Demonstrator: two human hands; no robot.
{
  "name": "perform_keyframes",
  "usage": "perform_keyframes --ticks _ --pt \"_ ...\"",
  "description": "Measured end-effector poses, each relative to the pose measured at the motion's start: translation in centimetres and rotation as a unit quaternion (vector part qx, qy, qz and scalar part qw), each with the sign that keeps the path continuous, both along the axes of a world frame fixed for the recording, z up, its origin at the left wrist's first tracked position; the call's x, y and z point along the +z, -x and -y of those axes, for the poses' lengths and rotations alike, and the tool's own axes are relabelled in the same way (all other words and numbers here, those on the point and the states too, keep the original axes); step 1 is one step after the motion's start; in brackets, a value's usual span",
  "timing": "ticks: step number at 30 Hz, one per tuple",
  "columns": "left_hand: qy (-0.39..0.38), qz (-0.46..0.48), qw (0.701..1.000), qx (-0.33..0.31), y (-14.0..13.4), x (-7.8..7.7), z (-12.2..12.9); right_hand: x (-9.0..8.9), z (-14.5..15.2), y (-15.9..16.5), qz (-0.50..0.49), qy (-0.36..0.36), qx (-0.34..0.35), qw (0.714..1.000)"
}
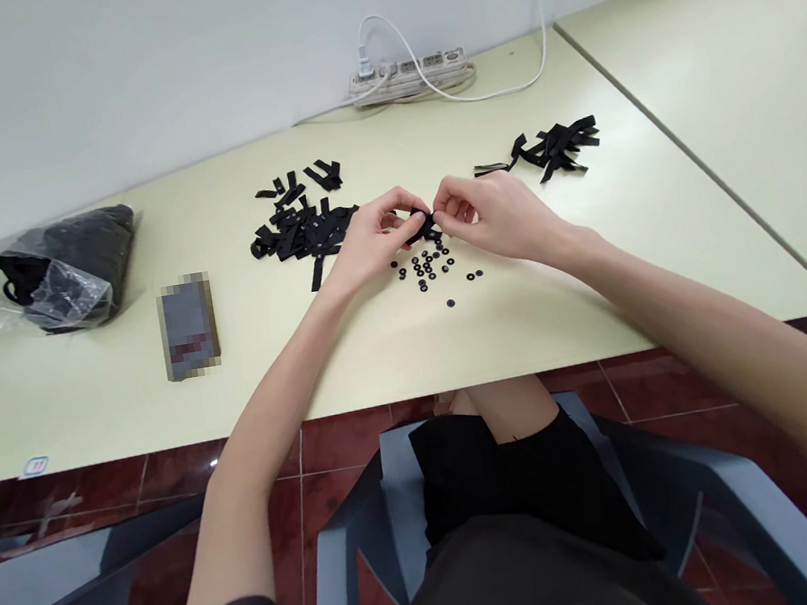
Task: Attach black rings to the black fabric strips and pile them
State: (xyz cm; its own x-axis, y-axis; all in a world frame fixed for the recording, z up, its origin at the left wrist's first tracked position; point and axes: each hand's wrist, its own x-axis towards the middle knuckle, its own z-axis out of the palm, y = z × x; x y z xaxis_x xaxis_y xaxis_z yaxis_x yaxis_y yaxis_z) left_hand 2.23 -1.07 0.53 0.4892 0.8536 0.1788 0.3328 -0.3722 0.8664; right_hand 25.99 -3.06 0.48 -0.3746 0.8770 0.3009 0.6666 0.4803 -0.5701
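My left hand point(384, 235) and my right hand point(475, 215) meet over the table, both closed in a pinch. Between their fingertips is a short black fabric strip point(423, 227); whether a small round piece is pinched with it I cannot tell. Just below my hands, several small black ring-shaped pieces, like snap buttons point(423, 267), lie scattered on the tabletop. A heap of black strips point(306, 231) spreads beside my left hand, partly behind it. Another pile of black strips point(562, 145) lies beyond my right hand, towards the back.
At the wall stands a power strip point(407, 77) with a white cable point(494, 93) running right. A clear plastic bag point(76, 270) of black material and a blurred grey box-like object point(187, 327) sit left on the pale table point(384, 371). A blue chair point(342, 574) is under me.
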Motion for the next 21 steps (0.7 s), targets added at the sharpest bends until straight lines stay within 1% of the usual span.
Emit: perform_keyframes --ticks 8,11,14,21 --pt "-0.024 -0.017 1.000 -0.007 0.00 -0.04 -0.06 -0.15 0.02 0.04 0.019 -0.004 0.000 1.000" --pt "-0.040 -0.039 0.998 -0.008 0.03 -0.28 0.01 -0.28 0.11 0.08 0.040 -0.007 0.010 0.999" --pt "-0.036 -0.057 0.998 -0.012 0.04 -0.50 0.09 -0.37 0.21 0.09 0.052 -0.003 0.021 0.998" --pt "-0.049 -0.050 0.998 -0.006 0.01 -0.65 -0.18 -0.51 -0.06 -0.02 0.047 -0.006 0.008 0.999"
